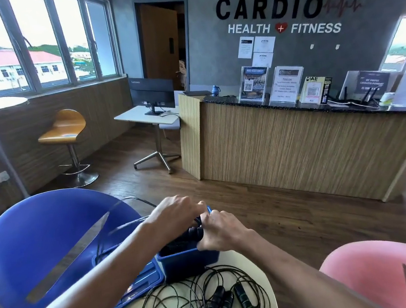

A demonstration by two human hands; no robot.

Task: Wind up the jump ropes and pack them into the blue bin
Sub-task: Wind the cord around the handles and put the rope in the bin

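Observation:
A blue bin [188, 260] stands on a small cream table [272, 296]. Above it, my left hand [176, 212] and my right hand [221, 232] both hold a black jump rope's handles [193, 233], fingers curled round them over the bin's mouth. That rope's thin black cord [119, 229] trails off to the left, in front of the blue chair. Nearer me on the table lies a loose tangle of black cord [179, 302] with three black handles [226, 307], some banded green.
The bin's blue lid [138, 282] lies left of it, under my left forearm. A blue chair [37, 248] stands at left and a pink chair [380, 275] at right. A wooden reception counter [299, 152] and wood floor lie beyond.

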